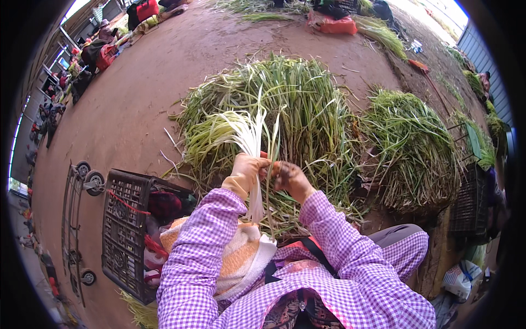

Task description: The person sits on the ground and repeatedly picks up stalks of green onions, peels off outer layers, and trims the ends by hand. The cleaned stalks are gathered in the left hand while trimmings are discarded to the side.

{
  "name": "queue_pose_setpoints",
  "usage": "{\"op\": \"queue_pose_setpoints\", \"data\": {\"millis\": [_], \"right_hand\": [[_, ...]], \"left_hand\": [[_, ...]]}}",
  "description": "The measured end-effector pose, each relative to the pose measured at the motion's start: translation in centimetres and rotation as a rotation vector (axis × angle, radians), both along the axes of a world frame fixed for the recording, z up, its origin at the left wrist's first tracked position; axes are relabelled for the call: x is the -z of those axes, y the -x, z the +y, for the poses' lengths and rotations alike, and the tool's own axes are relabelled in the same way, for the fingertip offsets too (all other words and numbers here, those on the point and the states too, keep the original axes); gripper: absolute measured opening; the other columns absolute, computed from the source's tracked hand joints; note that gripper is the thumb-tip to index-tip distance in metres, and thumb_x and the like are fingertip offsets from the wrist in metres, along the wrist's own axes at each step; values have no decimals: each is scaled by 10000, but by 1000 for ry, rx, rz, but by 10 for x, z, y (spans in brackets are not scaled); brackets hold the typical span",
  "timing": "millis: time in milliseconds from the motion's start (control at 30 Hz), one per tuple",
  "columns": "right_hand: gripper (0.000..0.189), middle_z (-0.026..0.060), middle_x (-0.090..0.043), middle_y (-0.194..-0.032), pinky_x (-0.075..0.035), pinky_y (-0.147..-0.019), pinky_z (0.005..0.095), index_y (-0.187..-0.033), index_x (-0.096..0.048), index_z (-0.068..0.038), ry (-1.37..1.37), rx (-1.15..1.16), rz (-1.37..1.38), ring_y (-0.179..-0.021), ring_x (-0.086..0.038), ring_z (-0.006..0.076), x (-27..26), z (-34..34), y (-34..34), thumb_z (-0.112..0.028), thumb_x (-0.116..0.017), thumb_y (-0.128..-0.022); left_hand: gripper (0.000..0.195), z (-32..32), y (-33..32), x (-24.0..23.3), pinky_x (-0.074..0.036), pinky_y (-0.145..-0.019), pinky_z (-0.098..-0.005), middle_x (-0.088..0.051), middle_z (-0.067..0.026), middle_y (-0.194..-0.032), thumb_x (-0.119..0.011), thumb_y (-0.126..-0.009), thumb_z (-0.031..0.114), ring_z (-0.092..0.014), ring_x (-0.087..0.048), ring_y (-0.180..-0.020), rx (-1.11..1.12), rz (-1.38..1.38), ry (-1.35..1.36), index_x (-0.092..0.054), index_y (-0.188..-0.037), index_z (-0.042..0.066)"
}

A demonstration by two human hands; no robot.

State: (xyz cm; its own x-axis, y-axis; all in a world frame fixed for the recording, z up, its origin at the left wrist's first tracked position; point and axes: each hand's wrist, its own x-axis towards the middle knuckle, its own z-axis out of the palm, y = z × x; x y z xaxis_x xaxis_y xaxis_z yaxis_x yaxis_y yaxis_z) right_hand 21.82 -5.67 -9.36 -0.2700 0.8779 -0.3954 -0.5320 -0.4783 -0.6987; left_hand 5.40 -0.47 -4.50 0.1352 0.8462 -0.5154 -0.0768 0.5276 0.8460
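My left hand (245,172), in a pale orange glove, is closed round a bunch of pale, long-leaved stalks (255,193). Their yellow-green leaves fan out above it to the left, and the white ends hang down. Beside the bunch, my right hand (292,179), its glove fingers dirty, pinches a single thin green stalk (269,201). The fingers of both hands almost meet. A small red-orange object (264,154) shows behind them, too covered to name. Beyond the hands lies a large heap of green leafy stalks (300,98). A striped towel (242,263) covers my lap.
A black plastic crate (127,230) holding cloths and bags stands at left, beside a wheeled metal hand cart (74,230). At right are a second heap of stalks (415,148) and a dark crate (468,205). People sit along the far left side.
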Motion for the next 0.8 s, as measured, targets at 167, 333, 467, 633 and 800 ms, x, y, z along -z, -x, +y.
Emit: {"op": "queue_pose_setpoints", "data": {"millis": [167, 333, 467, 633, 800], "right_hand": [[193, 66, -661, -799, -523, -495, 252, -1028, -646, -13, 56, -39, -478, -541, -567, 112, 9, 2, 12, -176, -552, -987], [294, 136, -704, -1010, -546, -823, 377, -1171, -672, -69, 85, -512, -1403, -844, -672, 220, 55, -68, -37, -234, -549, -962], [292, 140, -664, -1200, -544, -883, 392, -1188, -672, -92, 345, -825, -1767, -1006, -678, 244, 53, -65, -86, -194, -597, -924], [450, 115, -583, -1334, -599, -785, 262, -1343, -531, -98, -298, 80, -644, -1034, -657, 225, -8, -21, -26, -125, -634, -907], [233, 92, -721, -917, -593, -613, 251, -1061, -659, -1, -251, 251, -516, -719, -676, 131, -41, 0, 15, -193, -637, -929]], "left_hand": [[154, -1, 5, -8, -460, -442, -247, -675, -74, -726, -761, -765, 9, -124, -583, -505, -119, 30, -102, -663, -884, -1], [112, 16, 16, -20, -453, -420, -218, -673, -76, -703, -743, -775, -17, -106, -561, -476, -179, -97, -84, -672, -860, -21], [113, 20, 22, -25, -462, -440, -239, -680, -83, -723, -716, -785, -22, -117, -560, -475, -129, -86, -107, -675, -890, -9], [118, 1, 4, -18, -474, -450, -251, -676, -79, -705, -736, -798, 34, -119, -568, -490, -5, 16, -110, -666, -886, -1], [105, -4, -5, 1, -487, -482, -263, -685, -75, -721, -745, -759, 15, -128, -608, -547, 21, 246, -71, -694, -844, -16]]}}
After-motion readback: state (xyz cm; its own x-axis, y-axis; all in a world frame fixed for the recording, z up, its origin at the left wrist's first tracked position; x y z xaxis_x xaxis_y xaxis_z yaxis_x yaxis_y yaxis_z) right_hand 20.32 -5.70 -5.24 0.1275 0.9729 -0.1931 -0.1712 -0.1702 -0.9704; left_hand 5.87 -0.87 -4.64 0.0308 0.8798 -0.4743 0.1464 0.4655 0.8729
